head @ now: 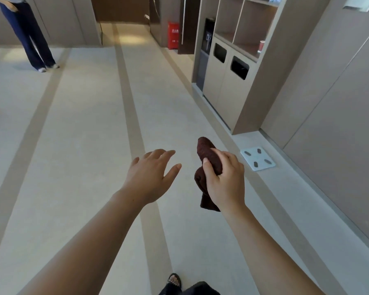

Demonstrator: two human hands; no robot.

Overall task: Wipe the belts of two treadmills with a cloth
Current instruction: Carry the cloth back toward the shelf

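Cloth (208, 155) first: how do you reckon it will handle?

Light, soft and limp, I'd judge. It looks like terry, so it should grip a belt rather than slide.

Where is it?

In the air above the floor (77, 128), bunched in the right hand (226, 180), whose fingers and thumb curl round its middle. One end pokes up past the fingers, the other hangs below the wrist.

And the left hand (150, 175)?

Holding nothing, fingers spread and relaxed, just beside the cloth but apart from it.

Best hold for wiping?

Probably flattened under the palm, loose ends tucked in so nothing drags.

Its look?

Dark reddish-brown, nubbly, folded thick. I can't tell whether it is damp. No treadmill is in view.
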